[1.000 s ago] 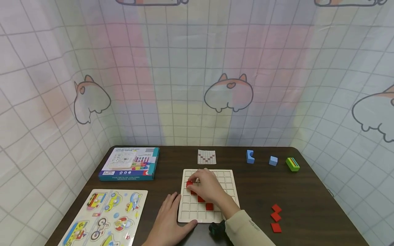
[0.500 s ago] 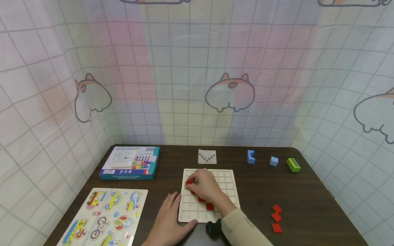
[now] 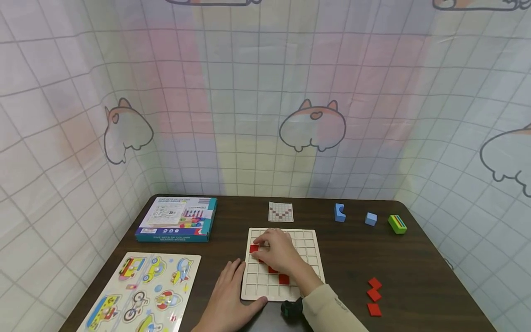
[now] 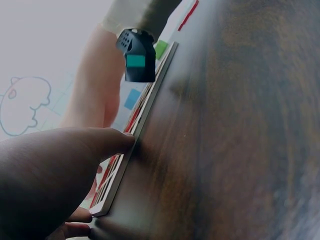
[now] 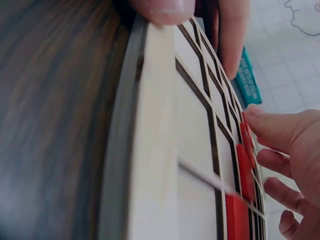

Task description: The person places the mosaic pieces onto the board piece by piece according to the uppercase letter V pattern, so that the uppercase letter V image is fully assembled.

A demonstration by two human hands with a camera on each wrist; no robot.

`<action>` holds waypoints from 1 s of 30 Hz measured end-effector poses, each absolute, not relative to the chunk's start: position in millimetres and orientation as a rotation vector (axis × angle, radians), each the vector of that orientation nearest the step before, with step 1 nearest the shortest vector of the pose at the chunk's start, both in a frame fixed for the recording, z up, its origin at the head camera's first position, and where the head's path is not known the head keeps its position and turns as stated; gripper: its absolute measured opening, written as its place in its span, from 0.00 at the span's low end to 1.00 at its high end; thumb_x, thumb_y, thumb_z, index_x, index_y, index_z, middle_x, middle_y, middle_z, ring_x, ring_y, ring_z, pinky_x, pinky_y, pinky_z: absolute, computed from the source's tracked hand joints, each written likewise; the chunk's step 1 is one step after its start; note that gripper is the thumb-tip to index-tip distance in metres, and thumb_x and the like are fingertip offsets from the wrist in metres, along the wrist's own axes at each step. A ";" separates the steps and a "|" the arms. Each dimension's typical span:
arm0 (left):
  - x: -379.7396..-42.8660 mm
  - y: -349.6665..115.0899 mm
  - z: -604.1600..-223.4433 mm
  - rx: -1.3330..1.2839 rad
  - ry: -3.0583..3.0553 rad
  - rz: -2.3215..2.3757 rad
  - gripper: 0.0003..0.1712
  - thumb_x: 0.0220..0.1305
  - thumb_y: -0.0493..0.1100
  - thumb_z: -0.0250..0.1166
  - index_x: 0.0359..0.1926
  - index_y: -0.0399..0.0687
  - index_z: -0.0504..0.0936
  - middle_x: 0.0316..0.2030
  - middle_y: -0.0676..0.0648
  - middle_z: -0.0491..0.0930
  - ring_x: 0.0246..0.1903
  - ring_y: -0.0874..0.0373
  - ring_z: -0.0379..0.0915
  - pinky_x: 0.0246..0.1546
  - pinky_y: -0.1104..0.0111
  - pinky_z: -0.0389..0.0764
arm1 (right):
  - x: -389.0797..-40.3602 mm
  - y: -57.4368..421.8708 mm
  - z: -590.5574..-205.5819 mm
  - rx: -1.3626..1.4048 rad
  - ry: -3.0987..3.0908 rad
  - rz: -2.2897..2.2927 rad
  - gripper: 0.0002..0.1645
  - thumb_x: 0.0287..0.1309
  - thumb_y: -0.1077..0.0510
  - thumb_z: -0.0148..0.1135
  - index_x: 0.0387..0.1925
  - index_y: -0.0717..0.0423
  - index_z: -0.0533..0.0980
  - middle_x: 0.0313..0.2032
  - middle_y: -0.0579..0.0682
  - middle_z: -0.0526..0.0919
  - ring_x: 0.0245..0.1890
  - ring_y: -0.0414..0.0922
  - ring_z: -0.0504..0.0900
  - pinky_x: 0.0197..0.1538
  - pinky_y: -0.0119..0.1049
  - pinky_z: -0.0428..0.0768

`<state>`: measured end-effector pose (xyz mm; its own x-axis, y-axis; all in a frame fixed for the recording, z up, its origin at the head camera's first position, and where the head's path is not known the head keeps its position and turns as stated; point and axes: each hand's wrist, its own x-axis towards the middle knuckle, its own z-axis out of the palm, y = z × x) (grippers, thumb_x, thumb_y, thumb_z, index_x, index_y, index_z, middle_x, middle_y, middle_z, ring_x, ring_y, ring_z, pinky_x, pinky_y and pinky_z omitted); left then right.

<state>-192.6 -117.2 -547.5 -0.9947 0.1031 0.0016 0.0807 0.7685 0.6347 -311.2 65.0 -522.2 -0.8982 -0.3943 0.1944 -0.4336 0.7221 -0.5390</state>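
Note:
A pale wooden grid board [image 3: 304,293] lies on the table before me. Red square tiles, such as one near the bottom [image 3: 284,279], run diagonally across it. My right hand [image 3: 279,251] reaches over the board, thumb and index finger pinching a red tile [image 3: 254,249] at the upper left; in the right wrist view the thumb touches that tile [image 5: 246,127]. My left hand [image 3: 228,297] lies at the near left corner, fairly straight fingers along the left edge, thumb on the front edge [image 4: 116,182]. The right palm hides part of the grid.
Several things share the dark table: loose red tiles [image 3: 374,295] at right, blue blocks [image 3: 371,219] and a green striped block [image 3: 397,224] at back right. A pattern card [image 3: 280,212] lies behind the board. At left are a boxed set [image 3: 176,219] and a picture puzzle [image 3: 138,290].
The red tile between my right thumb and index finger has shifted slightly left on the board and now lies squarer to the grid. My left hand keeps its place.

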 end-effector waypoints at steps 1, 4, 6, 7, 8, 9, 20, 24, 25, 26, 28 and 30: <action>-192.6 -117.1 -547.1 0.154 2.923 1.048 0.69 0.55 0.80 0.77 0.85 0.45 0.66 0.85 0.38 0.62 0.87 0.32 0.51 0.81 0.29 0.60 | -309.7 67.5 -521.2 0.684 -2.861 0.926 0.18 0.66 0.46 0.80 0.54 0.45 0.92 0.51 0.43 0.91 0.56 0.48 0.82 0.63 0.53 0.75; -192.6 -116.8 -546.5 0.142 2.920 1.042 0.70 0.54 0.81 0.76 0.85 0.45 0.66 0.85 0.39 0.61 0.87 0.33 0.50 0.82 0.30 0.60 | -305.7 75.0 -518.9 0.681 -2.874 0.908 0.17 0.66 0.45 0.80 0.52 0.44 0.92 0.51 0.42 0.90 0.55 0.47 0.81 0.59 0.50 0.74; -192.2 -116.9 -546.2 0.141 2.925 1.041 0.70 0.54 0.81 0.77 0.85 0.45 0.66 0.85 0.39 0.62 0.87 0.33 0.51 0.82 0.29 0.60 | -303.5 79.1 -519.3 0.684 -2.875 0.886 0.16 0.66 0.44 0.80 0.51 0.43 0.92 0.49 0.41 0.90 0.54 0.45 0.81 0.57 0.48 0.73; -192.0 -116.8 -546.2 0.144 2.929 1.041 0.70 0.54 0.81 0.77 0.84 0.45 0.66 0.85 0.38 0.62 0.87 0.32 0.51 0.81 0.29 0.60 | -302.6 81.0 -519.8 0.687 -2.871 0.884 0.15 0.66 0.44 0.80 0.51 0.43 0.92 0.48 0.41 0.90 0.53 0.45 0.80 0.57 0.48 0.72; -191.8 -116.7 -546.3 0.148 2.934 1.043 0.69 0.54 0.81 0.77 0.84 0.45 0.67 0.85 0.38 0.62 0.86 0.32 0.52 0.81 0.29 0.61 | -301.6 82.9 -520.3 0.687 -2.865 0.883 0.15 0.67 0.44 0.80 0.51 0.42 0.92 0.47 0.41 0.89 0.52 0.44 0.80 0.56 0.47 0.72; -191.7 -116.6 -546.5 0.152 2.938 1.042 0.69 0.54 0.80 0.77 0.84 0.45 0.67 0.85 0.38 0.63 0.86 0.32 0.52 0.81 0.29 0.61 | -300.5 84.9 -520.9 0.688 -2.857 0.888 0.14 0.67 0.44 0.80 0.50 0.43 0.92 0.46 0.41 0.89 0.52 0.44 0.80 0.56 0.47 0.72; -189.9 -114.9 -548.5 0.163 2.956 1.051 0.69 0.53 0.80 0.78 0.84 0.45 0.68 0.84 0.38 0.63 0.86 0.32 0.53 0.81 0.30 0.61 | -272.4 119.2 -513.7 0.649 -2.820 0.955 0.09 0.66 0.50 0.80 0.46 0.45 0.91 0.40 0.40 0.88 0.46 0.44 0.81 0.57 0.50 0.75; -189.7 -115.0 -549.1 0.182 2.975 1.044 0.68 0.54 0.80 0.78 0.83 0.45 0.68 0.84 0.38 0.64 0.86 0.31 0.54 0.81 0.29 0.62 | -256.8 138.2 -508.5 0.592 -2.808 0.938 0.09 0.64 0.52 0.81 0.45 0.45 0.90 0.39 0.39 0.88 0.46 0.45 0.82 0.57 0.50 0.75; -189.6 -115.0 -549.2 0.180 2.975 1.045 0.68 0.54 0.80 0.78 0.83 0.45 0.68 0.84 0.38 0.64 0.86 0.31 0.53 0.81 0.29 0.62 | -252.4 143.4 -507.3 0.567 -2.806 0.933 0.10 0.64 0.52 0.82 0.45 0.44 0.90 0.39 0.38 0.88 0.46 0.44 0.82 0.58 0.50 0.75; -189.5 -115.0 -549.1 0.181 2.974 1.046 0.68 0.54 0.79 0.78 0.83 0.45 0.68 0.84 0.38 0.64 0.86 0.31 0.53 0.80 0.29 0.62 | -248.2 149.0 -506.6 0.538 -2.804 0.927 0.11 0.63 0.52 0.82 0.46 0.43 0.90 0.39 0.37 0.88 0.47 0.44 0.82 0.59 0.50 0.75; -189.3 -114.7 -548.7 0.181 2.974 1.047 0.67 0.54 0.79 0.78 0.84 0.46 0.68 0.84 0.38 0.64 0.86 0.31 0.53 0.81 0.30 0.62 | -240.2 161.0 -505.6 0.486 -2.783 0.908 0.12 0.62 0.53 0.83 0.46 0.43 0.90 0.39 0.36 0.87 0.47 0.43 0.82 0.59 0.51 0.75; -189.3 -114.3 -548.0 0.181 2.974 1.047 0.67 0.55 0.79 0.78 0.84 0.46 0.68 0.84 0.38 0.64 0.86 0.31 0.53 0.81 0.30 0.62 | -232.6 175.0 -504.6 0.425 -2.763 0.882 0.13 0.62 0.53 0.84 0.48 0.44 0.90 0.39 0.36 0.88 0.48 0.43 0.81 0.60 0.52 0.76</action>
<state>-189.3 -114.3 -548.0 -0.9933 0.1026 0.0541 0.1138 0.7735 0.6235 -232.6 175.0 -504.6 -0.9365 -0.2072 0.2830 -0.3328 0.7796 -0.5305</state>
